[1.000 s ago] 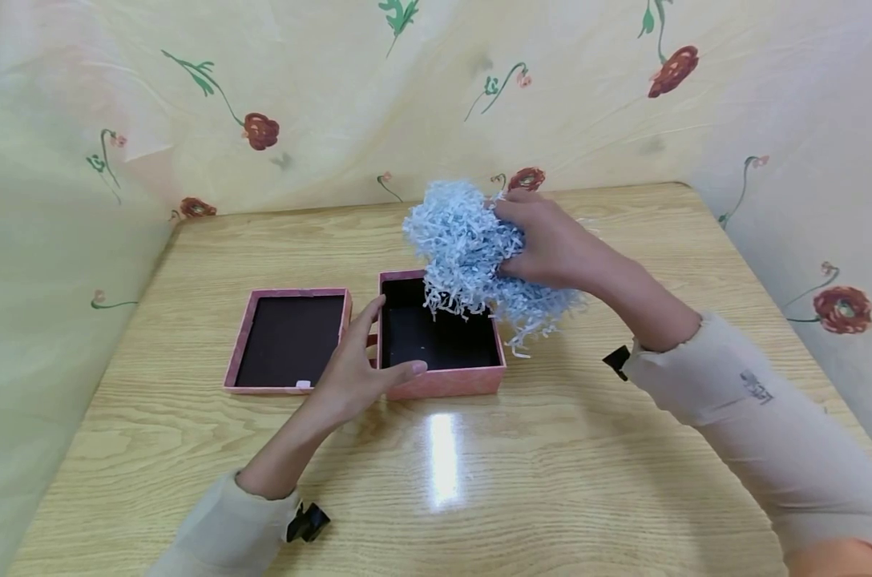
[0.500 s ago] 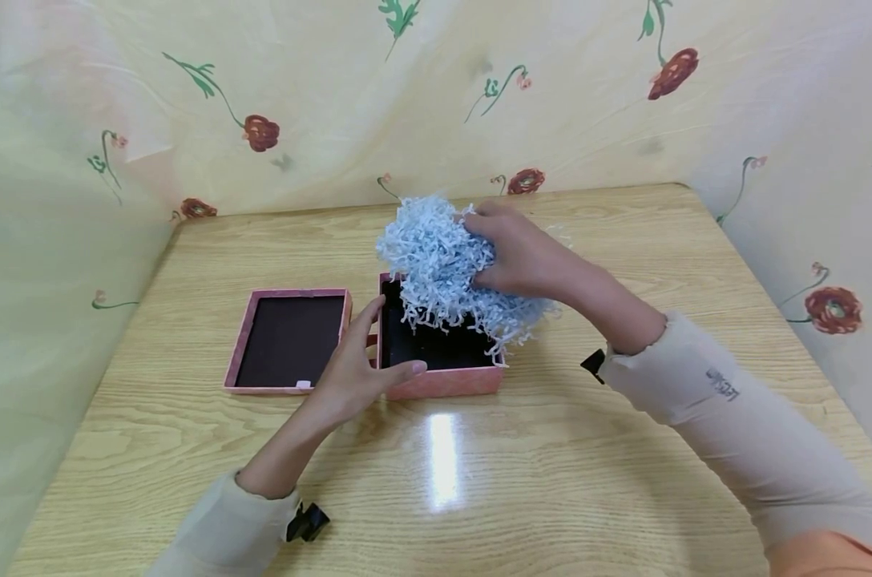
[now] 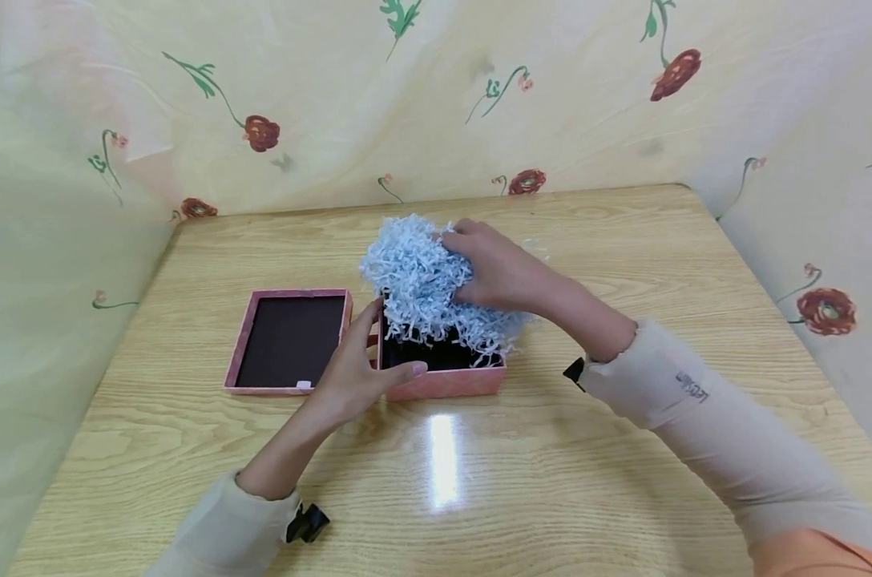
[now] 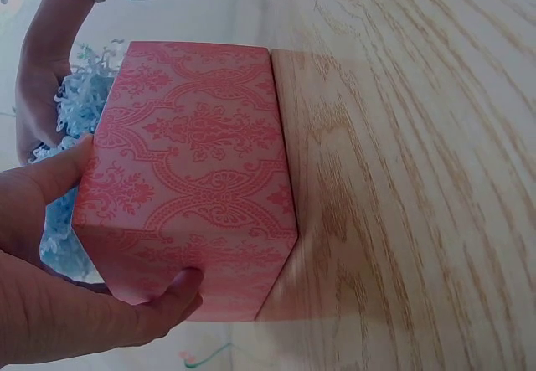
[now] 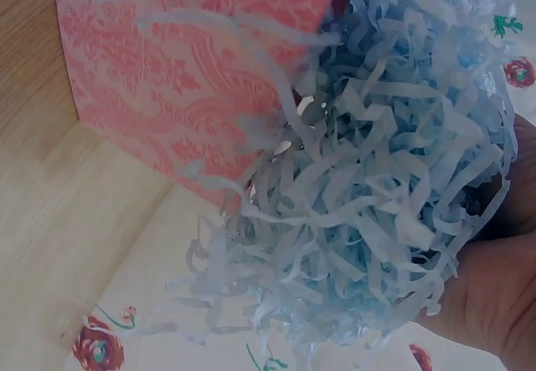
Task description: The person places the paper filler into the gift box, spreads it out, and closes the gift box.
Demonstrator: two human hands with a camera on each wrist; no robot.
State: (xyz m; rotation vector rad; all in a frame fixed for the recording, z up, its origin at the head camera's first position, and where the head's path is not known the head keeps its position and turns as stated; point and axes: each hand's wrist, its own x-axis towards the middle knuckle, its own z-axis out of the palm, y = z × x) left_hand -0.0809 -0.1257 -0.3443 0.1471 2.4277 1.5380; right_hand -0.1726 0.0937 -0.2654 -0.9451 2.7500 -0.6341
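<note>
A pink patterned box (image 3: pixel 446 383) with a black inside stands open-topped on the table. My left hand (image 3: pixel 353 373) holds its left end, thumb at the front rim and fingers along the left wall. In the left wrist view those fingers bend against the side of the box (image 4: pixel 188 153). My right hand (image 3: pixel 497 268) grips a big fluffy bunch of pale blue shredded paper (image 3: pixel 414 276) over the box's opening. Loose strands hang past the rim. Much of the right fingers is buried in the shredded paper (image 5: pixel 360 195).
A shallow pink box lid (image 3: pixel 288 340), black inside, lies just left of the box, with a small white tab at its front edge. The wooden table (image 3: pixel 537 481) meets flowered cloth (image 3: pixel 335 120) at the back and sides.
My right hand has carried the shredded paper left and down, from above the box's right side to low over its opening. The left hand and the box have stayed put.
</note>
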